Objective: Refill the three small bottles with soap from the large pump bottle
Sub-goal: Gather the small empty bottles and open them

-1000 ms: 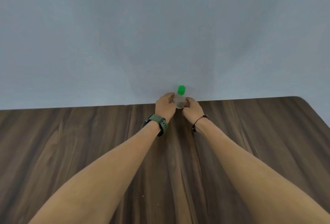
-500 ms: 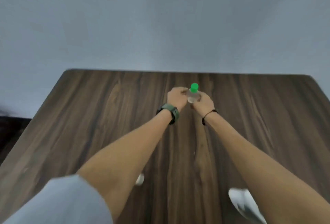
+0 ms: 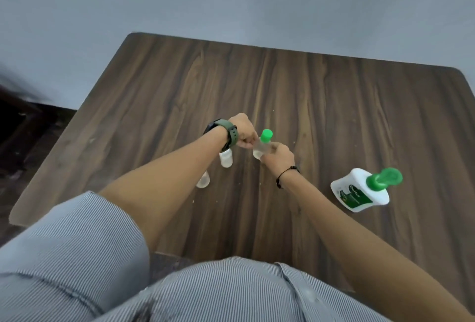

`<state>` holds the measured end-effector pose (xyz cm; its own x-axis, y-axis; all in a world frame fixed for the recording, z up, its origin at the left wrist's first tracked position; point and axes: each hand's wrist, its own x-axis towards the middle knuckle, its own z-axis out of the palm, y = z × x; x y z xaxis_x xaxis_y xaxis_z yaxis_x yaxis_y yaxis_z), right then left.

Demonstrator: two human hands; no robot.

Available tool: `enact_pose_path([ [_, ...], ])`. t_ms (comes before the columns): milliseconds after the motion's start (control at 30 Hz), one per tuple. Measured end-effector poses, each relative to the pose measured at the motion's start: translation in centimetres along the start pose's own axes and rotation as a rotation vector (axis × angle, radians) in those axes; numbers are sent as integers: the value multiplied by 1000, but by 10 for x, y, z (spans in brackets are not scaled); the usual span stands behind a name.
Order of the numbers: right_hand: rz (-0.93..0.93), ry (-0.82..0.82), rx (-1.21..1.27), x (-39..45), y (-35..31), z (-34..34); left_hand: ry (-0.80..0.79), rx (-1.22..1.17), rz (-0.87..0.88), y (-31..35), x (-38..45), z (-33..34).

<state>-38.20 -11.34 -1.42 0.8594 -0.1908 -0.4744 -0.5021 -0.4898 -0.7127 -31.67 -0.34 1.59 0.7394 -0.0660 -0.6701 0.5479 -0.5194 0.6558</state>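
**Q:** So where was the bottle, and what had hold of it?

**A:** Well, I watched both hands meet over the middle of the tabletop (image 3: 334, 105). The small clear bottle (image 3: 262, 147) with the green cap (image 3: 266, 135) sat tilted between them. The right hand (image 3: 279, 158) had its grip curled round the lower body; the left hand (image 3: 243, 132) pinched the shoulder just under the cap. Whether the base touched the wood I couldn't tell.

**Q:** And the rest?

**A:** Two more small bottles stood near-left, one (image 3: 226, 158) just beneath the left wrist and one (image 3: 203, 181) partly hidden by the forearm. The large pump bottle (image 3: 359, 193) stood well apart to the right, untouched.

**Q:** How did you judge it would handle?

**A:** Light, thin plastic, I thought, likely to flex if squeezed and slippery once soapy. I reckoned the body wanted a firm low hold while the cap was twisted off from the top.
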Motion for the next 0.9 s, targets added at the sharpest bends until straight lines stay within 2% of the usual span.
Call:
enact_pose_path([
  [133,-21,0,-12,-21,15,10,-2,55,-8,-19,-18,6],
  [233,-37,8,-61,-27,23,17,57,142,9,-34,-28,16],
  [367,-59,-6,-143,-32,32,21,140,132,10,-56,-29,26],
  [667,-160,-35,-219,-36,40,19,128,9,40,-71,-36,28],
  [900,-179,-44,-204,-33,44,16,188,202,59,-69,-40,28],
])
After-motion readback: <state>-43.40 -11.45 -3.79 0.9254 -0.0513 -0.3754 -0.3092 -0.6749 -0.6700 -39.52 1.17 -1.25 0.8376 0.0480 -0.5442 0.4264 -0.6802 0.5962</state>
